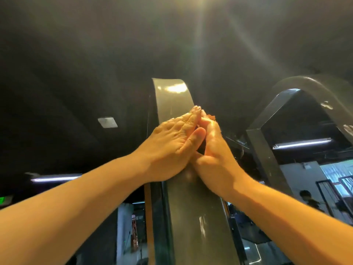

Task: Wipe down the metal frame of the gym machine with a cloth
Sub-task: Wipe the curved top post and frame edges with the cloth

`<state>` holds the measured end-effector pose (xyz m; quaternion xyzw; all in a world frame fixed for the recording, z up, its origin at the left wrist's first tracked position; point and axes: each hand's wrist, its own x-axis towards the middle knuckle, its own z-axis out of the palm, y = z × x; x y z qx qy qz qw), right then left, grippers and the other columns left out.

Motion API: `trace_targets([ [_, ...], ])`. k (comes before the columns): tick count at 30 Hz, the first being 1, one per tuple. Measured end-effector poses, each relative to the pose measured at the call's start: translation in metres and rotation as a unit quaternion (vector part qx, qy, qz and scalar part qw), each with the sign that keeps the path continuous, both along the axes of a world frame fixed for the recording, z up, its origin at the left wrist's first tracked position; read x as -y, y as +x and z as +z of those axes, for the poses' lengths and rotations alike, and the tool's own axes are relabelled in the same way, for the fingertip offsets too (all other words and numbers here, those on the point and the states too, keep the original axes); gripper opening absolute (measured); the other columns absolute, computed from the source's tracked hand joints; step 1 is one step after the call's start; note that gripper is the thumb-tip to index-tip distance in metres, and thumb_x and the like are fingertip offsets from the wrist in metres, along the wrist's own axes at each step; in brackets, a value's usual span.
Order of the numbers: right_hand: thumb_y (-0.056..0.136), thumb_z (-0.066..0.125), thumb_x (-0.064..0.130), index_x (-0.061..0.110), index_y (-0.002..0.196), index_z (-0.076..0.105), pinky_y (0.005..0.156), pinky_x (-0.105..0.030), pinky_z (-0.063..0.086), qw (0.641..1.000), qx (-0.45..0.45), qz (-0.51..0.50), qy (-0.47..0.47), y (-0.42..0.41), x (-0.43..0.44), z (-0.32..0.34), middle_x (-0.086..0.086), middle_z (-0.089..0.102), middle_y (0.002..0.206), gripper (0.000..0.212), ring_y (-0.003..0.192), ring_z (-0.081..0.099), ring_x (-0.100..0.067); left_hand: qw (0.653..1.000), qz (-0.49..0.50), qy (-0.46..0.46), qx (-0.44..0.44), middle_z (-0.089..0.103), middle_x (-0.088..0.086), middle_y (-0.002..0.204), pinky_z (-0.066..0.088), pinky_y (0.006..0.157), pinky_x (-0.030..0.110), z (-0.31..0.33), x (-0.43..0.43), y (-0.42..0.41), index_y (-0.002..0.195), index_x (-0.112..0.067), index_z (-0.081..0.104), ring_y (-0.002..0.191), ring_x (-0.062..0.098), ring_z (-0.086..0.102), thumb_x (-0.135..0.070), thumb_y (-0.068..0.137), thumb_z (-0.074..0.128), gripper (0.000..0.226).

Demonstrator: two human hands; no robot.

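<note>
Two hands on your feed, then; where are they? (desk)

Both are raised at the middle of the frame, laid side by side on the metal frame (191, 217), a curved grey upright that runs from the bottom edge up past them. My left hand (172, 142) lies flat on its face, fingers straight and together, holding nothing. My right hand (214, 150) shows edge-on against the upright's right side, its fingers touching the left hand's. (me)

And the cloth? (desk)

Only a small orange-brown scrap (211, 117) pokes out just past the right fingertips. It may be the cloth. Whether the right hand pinches it or merely presses it, I cannot tell. (me)

Any brand or label to read? (desk)

Little. At lower left, a poster (134, 234) carries lettering too blurred to read. At the left edge glows a green sign (3, 200), its text likewise unreadable. White scuffs mark a second upright (265, 155) at the right, with a tube light (301, 144) behind it and a person (310, 200) at lower right. (me)
</note>
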<state>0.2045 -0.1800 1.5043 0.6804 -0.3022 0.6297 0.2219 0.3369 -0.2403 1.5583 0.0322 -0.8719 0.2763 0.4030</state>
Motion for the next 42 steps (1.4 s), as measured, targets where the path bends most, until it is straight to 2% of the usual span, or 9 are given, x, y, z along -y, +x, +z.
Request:
trace_targets([
  [4, 0.093, 0.048, 0.034, 0.039, 0.163, 0.001, 0.128, -0.041, 0.019, 0.997, 0.068, -0.007, -0.045, 0.0, 0.01, -0.039, 0.027, 0.006, 0.168, 0.084, 0.154, 0.008, 0.004, 0.979, 0.149, -0.135, 0.027, -0.015, -0.027, 0.164, -0.015, 0.124, 0.02, 0.012, 0.01, 0.008, 0.156, -0.043, -0.01, 0.148, -0.01, -0.025, -0.064, 0.101, -0.002, 0.059],
  [13, 0.106, 0.021, 0.043, 0.04, 0.152, -0.015, 0.121, -0.015, -0.011, 0.987, 0.067, -0.145, 0.027, 0.003, 0.021, -0.04, 0.025, -0.021, 0.164, 0.058, 0.147, -0.021, 0.013, 0.979, 0.106, -0.117, -0.132, 0.033, -0.002, 0.167, 0.009, 0.127, 0.029, 0.061, 0.003, 0.012, 0.148, -0.02, 0.056, 0.155, 0.021, 0.028, -0.034, 0.108, 0.041, 0.044],
  [16, 0.108, 0.038, 0.014, 0.0, 0.159, 0.025, 0.126, -0.03, 0.016, 0.98, 0.093, -0.173, 0.043, 0.002, 0.022, -0.042, -0.006, 0.023, 0.167, 0.054, 0.156, 0.018, -0.021, 0.975, 0.073, -0.2, -0.07, 0.06, 0.003, 0.147, 0.043, 0.113, 0.043, 0.008, 0.002, 0.009, 0.125, -0.018, 0.069, 0.132, 0.023, 0.056, -0.038, 0.104, 0.041, 0.04],
  [18, 0.089, 0.049, 0.004, -0.015, 0.123, 0.057, 0.104, -0.054, 0.047, 0.972, 0.099, -0.209, 0.027, 0.0, 0.028, -0.046, -0.029, 0.059, 0.129, 0.04, 0.123, 0.056, -0.046, 0.968, 0.102, -0.225, -0.037, 0.061, 0.005, 0.14, 0.047, 0.107, 0.045, -0.002, 0.006, 0.014, 0.126, -0.02, 0.063, 0.123, 0.026, 0.059, -0.042, 0.106, 0.034, 0.042],
  [21, 0.101, 0.032, 0.021, 0.014, 0.162, 0.02, 0.126, -0.025, 0.013, 0.977, 0.067, -0.202, 0.028, 0.001, 0.021, -0.042, -0.003, 0.021, 0.169, 0.063, 0.154, 0.019, -0.012, 0.97, 0.115, -0.205, -0.065, 0.053, 0.002, 0.148, 0.017, 0.128, 0.04, 0.028, 0.013, 0.016, 0.14, -0.022, 0.054, 0.139, 0.025, 0.045, -0.04, 0.107, 0.027, 0.046],
  [24, 0.112, 0.028, 0.025, 0.026, 0.162, -0.009, 0.1, 0.003, -0.016, 0.98, 0.075, -0.177, 0.055, 0.002, 0.023, -0.039, 0.014, -0.012, 0.17, 0.063, 0.148, -0.014, 0.008, 0.98, 0.12, -0.118, -0.11, 0.016, -0.011, 0.172, -0.007, 0.129, 0.03, 0.044, 0.015, 0.009, 0.163, -0.03, 0.027, 0.16, 0.01, 0.002, -0.036, 0.109, 0.026, 0.054],
  [29, 0.101, 0.036, 0.034, 0.023, 0.155, 0.038, 0.124, -0.02, 0.019, 0.981, 0.104, -0.154, 0.052, 0.004, 0.016, -0.04, 0.001, 0.034, 0.163, 0.055, 0.151, 0.025, -0.007, 0.988, 0.078, -0.126, -0.044, 0.001, -0.016, 0.171, -0.015, 0.124, 0.019, -0.034, 0.016, 0.016, 0.161, -0.035, 0.008, 0.157, 0.002, -0.012, -0.056, 0.104, 0.015, 0.061],
  [37, 0.112, 0.03, 0.019, 0.019, 0.163, 0.005, 0.123, -0.021, 0.001, 0.978, 0.112, -0.158, 0.07, 0.013, 0.013, -0.041, 0.006, 0.005, 0.172, 0.058, 0.157, 0.002, -0.007, 0.98, 0.133, -0.089, -0.118, 0.005, -0.01, 0.174, -0.013, 0.126, 0.028, 0.023, 0.011, 0.011, 0.165, -0.027, 0.017, 0.16, 0.01, -0.007, -0.045, 0.109, 0.02, 0.058],
  [42, 0.094, 0.035, 0.032, 0.025, 0.145, 0.046, 0.121, -0.041, 0.034, 0.983, 0.14, -0.113, 0.04, 0.012, 0.013, -0.04, 0.002, 0.049, 0.148, 0.053, 0.139, 0.043, -0.014, 0.986, 0.091, -0.14, -0.026, 0.002, -0.014, 0.17, -0.017, 0.124, 0.023, -0.025, 0.013, 0.016, 0.164, -0.03, 0.014, 0.158, 0.004, -0.009, -0.049, 0.105, 0.018, 0.062],
])
